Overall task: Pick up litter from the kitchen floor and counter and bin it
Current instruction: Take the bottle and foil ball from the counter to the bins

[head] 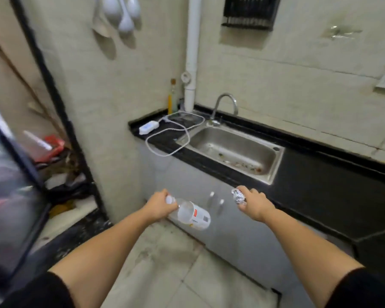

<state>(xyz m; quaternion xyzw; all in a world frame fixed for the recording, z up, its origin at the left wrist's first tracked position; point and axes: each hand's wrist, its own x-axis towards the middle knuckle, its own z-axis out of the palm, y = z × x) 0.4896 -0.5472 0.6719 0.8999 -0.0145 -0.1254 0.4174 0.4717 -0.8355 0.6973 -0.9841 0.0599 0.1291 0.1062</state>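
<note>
floor (165,274): open ahead | counter (320,178): bare right of sink (231,150) | left: cable (171,138) sprawls

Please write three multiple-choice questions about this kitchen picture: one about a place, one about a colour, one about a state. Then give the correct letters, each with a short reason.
1. Where does the white power strip lie?
A. in the sink
B. on the counter, left of the sink
C. on the floor

2. What colour is the counter?
A. black
B. white
C. wooden brown

3. What is the state of the right hand?
A. open and empty
B. closed on a crumpled foil ball
C. turning the tap

Answers:
1 B, it lies with its cable left of the sink.
2 A, the counter is black around the steel basin.
3 B, the foil ball shows in its fingers, while the left hand holds a plastic bottle by its neck.
</note>
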